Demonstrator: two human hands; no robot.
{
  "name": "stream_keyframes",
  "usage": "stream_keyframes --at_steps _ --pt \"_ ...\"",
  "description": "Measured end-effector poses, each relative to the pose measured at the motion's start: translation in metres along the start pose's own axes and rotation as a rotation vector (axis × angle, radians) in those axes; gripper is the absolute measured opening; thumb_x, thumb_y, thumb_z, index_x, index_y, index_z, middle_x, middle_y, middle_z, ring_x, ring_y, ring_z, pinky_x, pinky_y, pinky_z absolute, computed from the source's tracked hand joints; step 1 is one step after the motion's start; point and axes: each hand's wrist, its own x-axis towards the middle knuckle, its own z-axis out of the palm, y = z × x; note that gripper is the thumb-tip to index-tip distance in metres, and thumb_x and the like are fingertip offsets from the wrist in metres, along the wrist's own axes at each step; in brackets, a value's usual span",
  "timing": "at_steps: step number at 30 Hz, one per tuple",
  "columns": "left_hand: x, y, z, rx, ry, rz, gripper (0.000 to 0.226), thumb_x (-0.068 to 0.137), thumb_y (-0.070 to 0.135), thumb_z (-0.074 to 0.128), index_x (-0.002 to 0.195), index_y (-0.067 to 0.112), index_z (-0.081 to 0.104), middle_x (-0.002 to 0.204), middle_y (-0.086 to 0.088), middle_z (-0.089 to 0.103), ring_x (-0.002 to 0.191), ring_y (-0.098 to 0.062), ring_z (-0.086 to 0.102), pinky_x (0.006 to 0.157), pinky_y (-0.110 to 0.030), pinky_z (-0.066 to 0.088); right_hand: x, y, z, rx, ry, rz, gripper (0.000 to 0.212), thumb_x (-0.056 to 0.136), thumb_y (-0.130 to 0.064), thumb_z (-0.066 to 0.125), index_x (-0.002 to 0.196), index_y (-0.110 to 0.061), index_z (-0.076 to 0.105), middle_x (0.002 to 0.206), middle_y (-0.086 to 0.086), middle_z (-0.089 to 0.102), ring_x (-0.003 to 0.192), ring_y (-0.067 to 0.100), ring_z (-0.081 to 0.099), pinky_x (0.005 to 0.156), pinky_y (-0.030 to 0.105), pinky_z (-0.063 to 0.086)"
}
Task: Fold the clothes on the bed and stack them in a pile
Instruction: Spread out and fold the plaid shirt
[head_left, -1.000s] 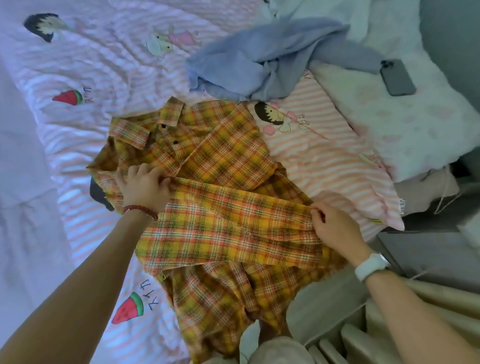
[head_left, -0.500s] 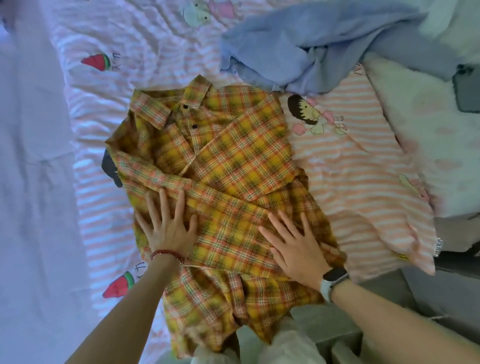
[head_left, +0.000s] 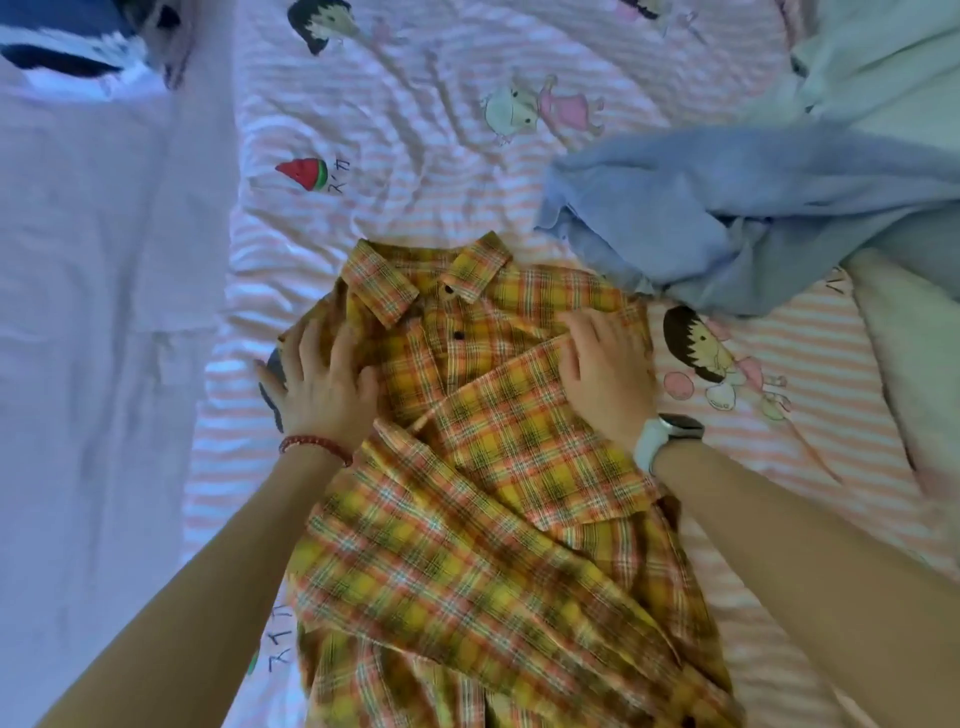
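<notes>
Your yellow plaid shirt (head_left: 498, 467) lies front-up on the striped bed sheet (head_left: 415, 130). Its collar (head_left: 426, 275) points away from you, and its bottom edge runs down toward you, past the bottom of the picture. So the long way of the shirt goes from far to near, right between your two arms.

Your left hand (head_left: 322, 384) rests on the left shoulder of the shirt, just below the collar. The fingers spread over the cloth and look like they press it down. The tips are a bit blurry, so I cannot be sure if they pinch the edge. Your right hand (head_left: 605, 374) lies flat on the right shoulder, on top of the sleeve (head_left: 524, 447) that is folded across the chest. Its fingers are straight and point toward the buttons. Neither hand seems to be holding anything tight.

Both sleeves look folded in across the body already. The part left to fold, I think, is the long bottom half, which lies close to you and well below both hands. Both hands are up at the far end, so they are about equally far from that bottom edge. To bring it up to the collar, you would need to draw both hands back toward yourself first.

A crumpled blue garment (head_left: 727, 218) waits just past the shirt's right shoulder, near your right hand. I see no pile of folded clothes yet.
</notes>
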Motion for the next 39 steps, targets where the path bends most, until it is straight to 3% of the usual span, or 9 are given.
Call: stream_keyframes --at_steps 5,9,11,15,19,24,29,33,39 --pt "0.094 -0.01 0.008 0.009 -0.165 -0.12 0.058 0.091 0.046 0.041 0.141 0.018 0.03 0.148 -0.012 0.03 0.136 -0.033 0.023 0.108 -0.055 0.016 0.086 0.019 0.011 -0.127 -0.195 -0.008 0.04 0.098 -0.029 0.036 0.135 -0.012 0.038 0.141 0.008 0.04 0.127 0.026 0.038 0.1 0.042 0.034" --pt "0.143 -0.021 0.022 -0.187 -0.308 -0.095 0.051 0.094 0.046 0.04 0.12 0.005 0.052 0.122 -0.021 0.055 0.105 -0.034 0.052 0.084 -0.039 0.041 0.135 0.024 0.025 -0.084 -0.355 0.004 0.035 0.099 -0.036 0.033 0.115 -0.01 0.05 0.117 0.012 0.056 0.095 0.026 0.053 0.076 0.036 0.04" --pt "0.156 -0.025 0.025 -0.254 -0.331 -0.067 0.048 0.093 0.047 0.041 0.11 0.004 0.057 0.11 -0.015 0.062 0.093 -0.031 0.056 0.078 -0.035 0.042 0.15 0.024 0.03 0.023 -0.419 0.06 0.043 0.099 -0.038 0.034 0.114 -0.003 0.055 0.109 0.016 0.062 0.089 0.026 0.057 0.076 0.035 0.045" --pt "0.153 -0.024 0.024 -0.366 -0.191 0.026 0.028 0.095 0.036 0.043 0.094 0.009 0.049 0.075 -0.006 0.056 0.072 -0.024 0.05 0.057 -0.031 0.032 0.154 0.021 0.029 0.173 -0.473 -0.007 0.036 0.097 -0.029 0.044 0.099 0.001 0.063 0.072 0.007 0.058 0.057 0.013 0.047 0.055 0.026 0.032" --pt "0.111 -0.014 0.003 -0.501 0.045 0.099 0.019 0.098 0.031 0.041 0.089 0.014 0.041 0.06 0.007 0.044 0.054 -0.013 0.042 0.047 -0.03 0.025 0.124 0.01 0.017 0.258 -0.185 -0.012 0.028 0.097 -0.026 0.046 0.116 -0.009 0.058 0.098 0.0 0.061 0.072 0.009 0.055 0.064 0.024 0.043" --pt "0.024 -0.023 -0.015 -0.502 0.212 0.224 0.045 0.095 0.048 0.028 0.097 0.006 0.044 0.063 -0.016 0.057 0.05 -0.037 0.055 0.043 -0.03 0.036 0.047 0.005 -0.008 0.154 0.137 -0.248 0.028 0.091 -0.022 0.047 0.095 0.002 0.059 0.074 0.011 0.065 0.054 0.021 0.058 0.049 0.024 0.043" --pt "-0.066 -0.033 -0.027 -0.35 0.277 0.463 0.041 0.101 0.039 0.017 0.096 0.006 0.041 0.055 -0.016 0.058 0.038 -0.03 0.053 0.037 -0.021 0.032 -0.031 0.015 -0.024 0.091 0.013 -0.303 0.028 0.087 -0.023 0.042 0.087 0.001 0.058 0.069 0.011 0.063 0.046 0.023 0.056 0.049 0.018 0.033" --pt "-0.14 -0.042 -0.025 -0.29 0.205 0.532 0.039 0.102 0.034 0.018 0.096 0.006 0.044 0.067 -0.013 0.064 0.069 -0.019 0.048 0.044 -0.026 0.036 -0.085 0.021 -0.035 0.055 -0.094 -0.309 0.028 0.086 -0.024 0.041 0.082 -0.004 0.059 0.069 0.007 0.061 0.051 0.024 0.058 0.05 0.02 0.038" --pt "-0.217 -0.059 -0.013 -0.248 0.1 0.587 0.028 0.099 0.029 0.027 0.098 0.008 0.047 0.103 -0.006 0.051 0.082 -0.023 0.05 0.065 -0.031 0.04 -0.16 0.029 -0.033 -0.101 -0.202 -0.448 0.028 0.085 -0.021 0.041 0.078 -0.009 0.065 0.086 0.006 0.068 0.069 0.023 0.063 0.064 0.028 0.042"
